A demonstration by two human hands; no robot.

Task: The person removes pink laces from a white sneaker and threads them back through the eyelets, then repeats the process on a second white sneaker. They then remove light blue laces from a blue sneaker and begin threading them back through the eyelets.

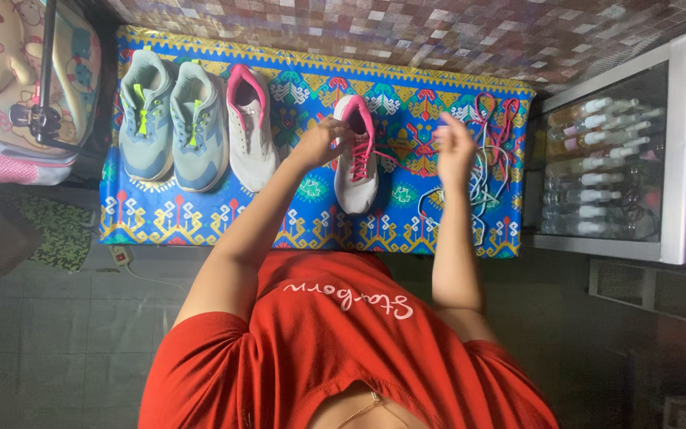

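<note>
- Four sneakers on patterned blue cloth (311,226) over the surface.
- Left hand (323,141) pinching pink lace (361,155) at white-pink sneaker (356,159), mid-cloth.
- Right hand (454,143) raised, fingers loosely closed; what it grips, cannot tell.
- Loose laces (490,151) lie just beside right hand.

This looks like a room in my home. A blue patterned cloth (311,214) is spread over a grey tiled floor (49,342), small mosaic tiles (406,32) run along one edge, a pink cartoon-cat backpack (1,87) sits nearby, and a glass-fronted metal cabinet (676,151) holds rows of bottles (597,151).
</note>
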